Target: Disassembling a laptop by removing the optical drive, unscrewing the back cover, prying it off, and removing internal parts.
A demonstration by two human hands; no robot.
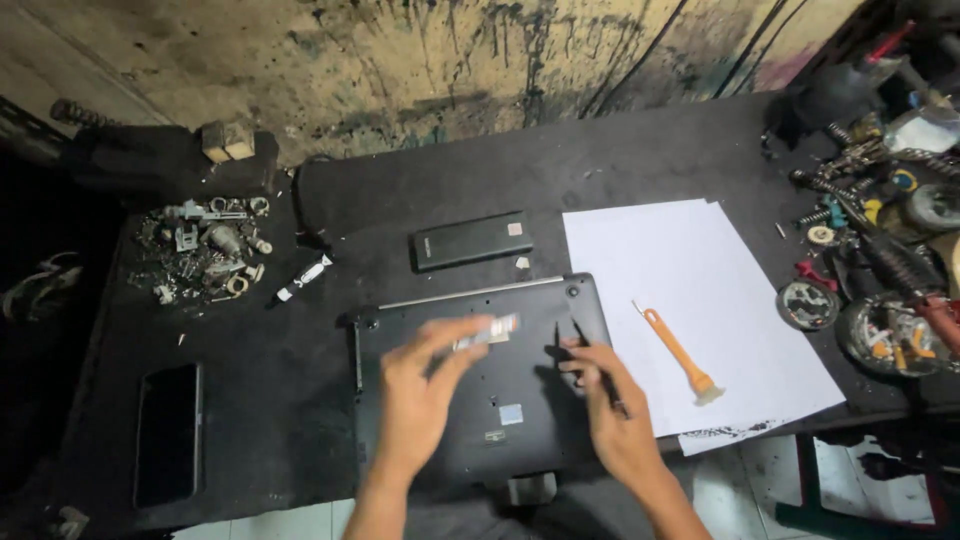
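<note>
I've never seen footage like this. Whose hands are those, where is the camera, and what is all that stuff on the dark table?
The camera sits on a person's head and looks down, so the two bare hands are that person's own. No machine is involved. Both hands hover over a black laptop lying bottom-up on the dark table. The left hand pinches a small pale strip, blurred by motion. The right hand holds a thin dark tool. Around them lie white paper sheets with an orange-handled brush, a slim black rectangular block, a phone at the left, a heap of small metal parts, and springs and round parts at the right.
</note>
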